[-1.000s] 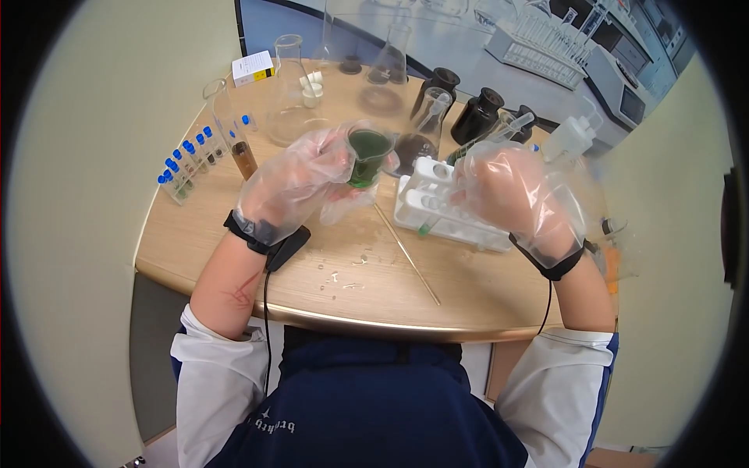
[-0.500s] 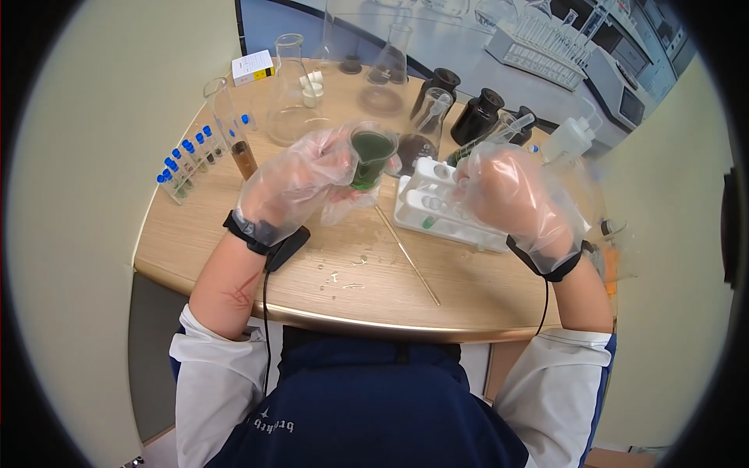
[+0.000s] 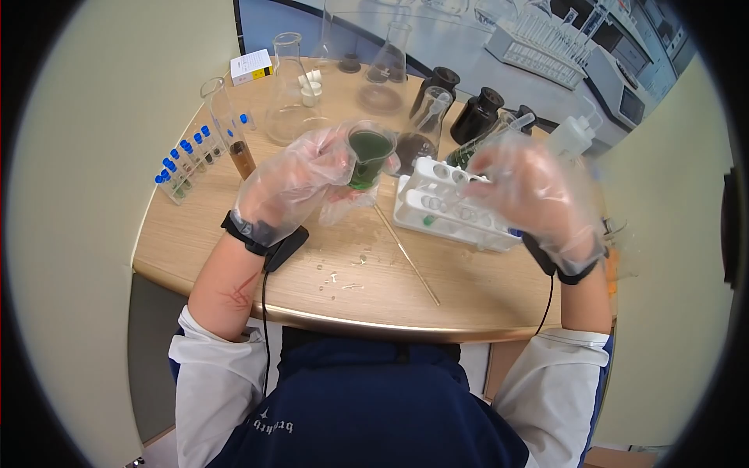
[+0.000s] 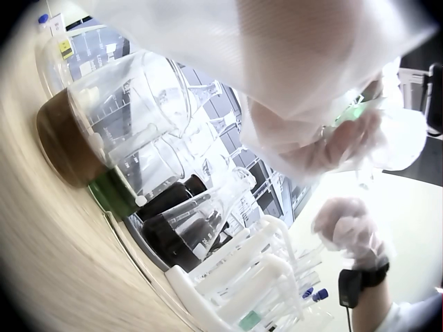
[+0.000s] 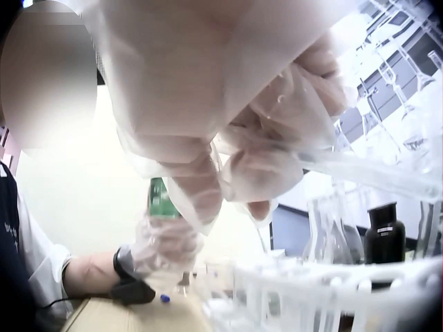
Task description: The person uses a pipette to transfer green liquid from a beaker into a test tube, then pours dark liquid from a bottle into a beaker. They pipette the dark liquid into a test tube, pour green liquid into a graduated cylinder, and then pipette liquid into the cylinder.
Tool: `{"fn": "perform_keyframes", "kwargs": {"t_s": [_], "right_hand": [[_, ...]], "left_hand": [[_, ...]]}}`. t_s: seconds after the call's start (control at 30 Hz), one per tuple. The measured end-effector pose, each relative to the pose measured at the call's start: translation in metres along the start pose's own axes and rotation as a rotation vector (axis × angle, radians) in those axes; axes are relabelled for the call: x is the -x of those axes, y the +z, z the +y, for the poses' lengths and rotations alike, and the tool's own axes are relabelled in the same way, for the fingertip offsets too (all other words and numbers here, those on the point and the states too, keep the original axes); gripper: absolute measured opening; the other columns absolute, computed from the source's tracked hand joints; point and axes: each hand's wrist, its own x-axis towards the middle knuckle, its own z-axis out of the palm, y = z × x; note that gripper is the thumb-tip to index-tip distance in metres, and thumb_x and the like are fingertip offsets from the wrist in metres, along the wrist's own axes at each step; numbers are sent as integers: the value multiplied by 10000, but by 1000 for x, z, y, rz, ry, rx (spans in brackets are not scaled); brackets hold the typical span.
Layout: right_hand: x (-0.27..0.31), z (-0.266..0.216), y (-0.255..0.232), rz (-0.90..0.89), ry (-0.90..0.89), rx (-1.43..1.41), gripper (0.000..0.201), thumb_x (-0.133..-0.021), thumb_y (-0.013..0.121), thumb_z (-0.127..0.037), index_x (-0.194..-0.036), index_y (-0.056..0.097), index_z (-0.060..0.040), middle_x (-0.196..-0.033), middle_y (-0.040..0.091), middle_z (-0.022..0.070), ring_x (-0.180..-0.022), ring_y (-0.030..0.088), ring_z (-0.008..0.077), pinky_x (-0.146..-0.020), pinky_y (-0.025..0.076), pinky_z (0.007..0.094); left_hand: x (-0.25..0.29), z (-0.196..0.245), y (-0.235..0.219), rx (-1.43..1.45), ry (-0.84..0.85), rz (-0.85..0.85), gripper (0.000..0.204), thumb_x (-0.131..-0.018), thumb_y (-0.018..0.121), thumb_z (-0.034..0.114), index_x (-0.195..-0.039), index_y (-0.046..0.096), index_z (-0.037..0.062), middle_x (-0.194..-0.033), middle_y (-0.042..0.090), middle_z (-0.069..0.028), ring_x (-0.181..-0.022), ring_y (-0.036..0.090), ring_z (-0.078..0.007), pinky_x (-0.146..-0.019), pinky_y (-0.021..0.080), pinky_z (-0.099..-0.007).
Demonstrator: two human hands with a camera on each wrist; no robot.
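Since the earlier frame the right hand (image 3: 540, 187) has shifted to the right, uncovering more of the white rack (image 3: 452, 226) right of centre. The left hand (image 3: 300, 175) has stayed near the centre, its fingers curled round a small beaker (image 3: 368, 156) of green liquid held above the table (image 3: 351, 306). In the right wrist view, the right hand's fingers are bent round one end of a clear tube (image 5: 374, 173), which reaches toward the right edge above the rack; whether it is a test tube or a dropper, I cannot tell.

In the head view a tube with a little green liquid (image 3: 430, 221) sits in the rack's left part. A thin stick (image 3: 407, 253) lies slantwise below the beaker. At upper left, blue-capped tubes (image 3: 187, 160) stand beside a glass of brown liquid (image 3: 243, 158); at upper right, behind the rack, are a flask of dark liquid (image 3: 417, 147) and black bottles (image 3: 477, 115).
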Motion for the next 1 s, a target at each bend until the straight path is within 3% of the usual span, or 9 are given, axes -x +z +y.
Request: {"fn": "perform_keyframes", "kwargs": {"t_s": [0.1,0.17,0.27,0.43,0.57,0.77,0.87,0.97,1.0], "right_hand": [[2,5,-30,107,254,-69,232,-819,657,-229,-931,606,-32,-681,591,80,-657,605,206,-614,472,302],[-3,29,-44,188,466,-541,248,-864,617,-255,-991,613,-42,-700,581,20,-660,527,120,-608,425,249],[-6,49,-57,245,408,-650,253,-881,593,-259,-1024,606,-51,-723,575,0,-661,448,76,-589,372,217],[-12,70,-43,530,407,-632,245,-875,591,-219,-1008,591,-13,-706,579,26,-583,418,40,-523,327,188],[-18,81,-46,733,371,-664,246,-869,597,-214,-979,582,6,-699,586,40,-539,410,36,-494,314,176],[-27,103,-25,620,455,-727,286,-863,611,-244,-969,570,19,-703,579,54,-572,436,68,-522,349,202],[-25,112,-16,443,501,-886,326,-863,610,-242,-1021,551,37,-758,587,69,-618,477,83,-557,383,214],[-20,119,-1,269,467,-810,410,-874,611,-297,-1086,528,45,-853,599,94,-680,509,106,-604,411,228],[-18,126,10,346,468,-902,417,-877,610,-308,-1086,534,45,-899,600,103,-721,524,121,-638,426,243]], "left_hand": [[0,6,2,-34,-38,26,663,-754,706,498,-1170,476,35,-1030,562,-98,-729,500,-131,-568,399,-240],[0,5,2,-55,-56,34,671,-735,715,514,-1143,487,33,-1023,563,-94,-740,509,-132,-582,412,-247],[-1,5,1,-66,-73,34,681,-710,724,538,-1102,502,28,-1014,563,-87,-749,518,-131,-602,428,-255],[-1,6,3,-80,-69,73,678,-702,723,555,-1061,523,16,-977,569,-70,-738,518,-119,-608,426,-250],[-2,3,2,-114,11,4,588,-807,633,537,-1061,560,12,-847,582,-24,-631,484,-80,-502,337,-195],[-2,3,-1,-103,-7,-25,607,-812,622,545,-1096,549,14,-912,599,-39,-635,496,-87,-490,347,-192],[-2,2,-2,-79,-7,-21,591,-816,629,525,-1108,544,18,-954,607,-49,-637,499,-91,-490,349,-193],[-1,4,0,-75,-43,20,569,-813,646,497,-1114,544,25,-981,614,-52,-639,500,-93,-493,352,-196],[-1,1,-1,-76,-35,19,562,-811,654,488,-1114,545,28,-984,615,-52,-639,501,-94,-494,353,-196]]}}
